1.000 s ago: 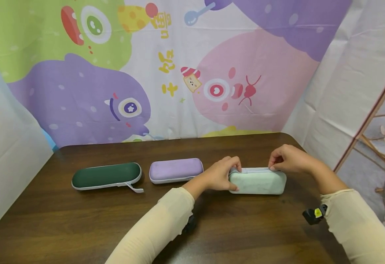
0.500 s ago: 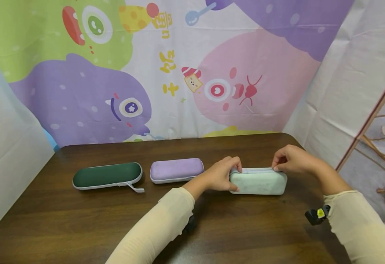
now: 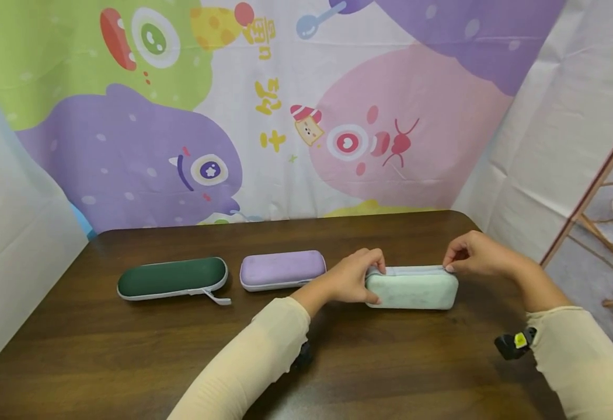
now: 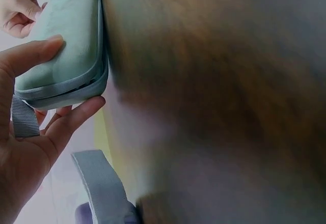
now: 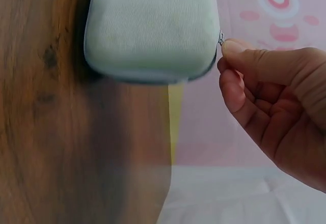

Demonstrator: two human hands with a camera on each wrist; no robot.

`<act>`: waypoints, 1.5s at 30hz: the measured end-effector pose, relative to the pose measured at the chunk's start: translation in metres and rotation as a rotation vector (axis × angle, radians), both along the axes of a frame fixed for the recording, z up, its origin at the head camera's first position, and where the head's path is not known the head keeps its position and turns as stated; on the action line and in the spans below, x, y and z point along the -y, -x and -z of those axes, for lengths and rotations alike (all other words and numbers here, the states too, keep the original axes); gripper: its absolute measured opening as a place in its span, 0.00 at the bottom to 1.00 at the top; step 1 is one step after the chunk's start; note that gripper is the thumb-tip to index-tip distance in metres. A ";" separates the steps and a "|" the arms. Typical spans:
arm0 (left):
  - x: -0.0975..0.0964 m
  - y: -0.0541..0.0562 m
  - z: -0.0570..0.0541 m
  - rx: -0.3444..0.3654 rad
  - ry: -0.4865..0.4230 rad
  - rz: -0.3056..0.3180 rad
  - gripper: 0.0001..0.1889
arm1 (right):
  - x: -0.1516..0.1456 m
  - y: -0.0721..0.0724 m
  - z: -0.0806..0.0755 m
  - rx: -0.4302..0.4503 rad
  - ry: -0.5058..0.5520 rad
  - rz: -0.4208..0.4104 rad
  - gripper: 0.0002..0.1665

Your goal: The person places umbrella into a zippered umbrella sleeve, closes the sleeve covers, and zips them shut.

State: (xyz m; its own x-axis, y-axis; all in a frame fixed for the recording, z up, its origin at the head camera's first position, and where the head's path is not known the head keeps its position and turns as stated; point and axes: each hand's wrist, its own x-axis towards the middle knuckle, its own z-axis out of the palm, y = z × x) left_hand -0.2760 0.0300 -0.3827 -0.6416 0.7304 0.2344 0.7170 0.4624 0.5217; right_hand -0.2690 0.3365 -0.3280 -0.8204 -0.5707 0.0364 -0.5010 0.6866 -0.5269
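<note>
A mint-green zip case (image 3: 411,290) stands on its long side on the table, its zipper seam along the top. My left hand (image 3: 349,276) grips its left end, thumb on the near face and fingers over the far side. In the left wrist view the case (image 4: 69,43) shows a narrow gap in the seam at that end, beside a grey fabric loop (image 4: 24,117). At the upper right corner, my right hand (image 3: 477,255) pinches the small metal zipper pull (image 5: 221,38) between thumb and forefinger.
A lilac zip case (image 3: 283,268) lies to the left of the mint-green one. Farther left is a dark green zip case (image 3: 172,277) with a grey strap. Behind the wooden table (image 3: 390,361) hangs a cartoon-print cloth (image 3: 275,192).
My right hand has slid a little to the right along the top edge with the zipper pull, to the case's right corner. The left hand keeps its grip, and the case stays in place.
</note>
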 end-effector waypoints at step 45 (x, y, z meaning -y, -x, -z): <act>0.011 0.024 0.005 0.563 -0.164 -0.211 0.24 | -0.003 0.021 0.044 0.045 -0.051 0.176 0.04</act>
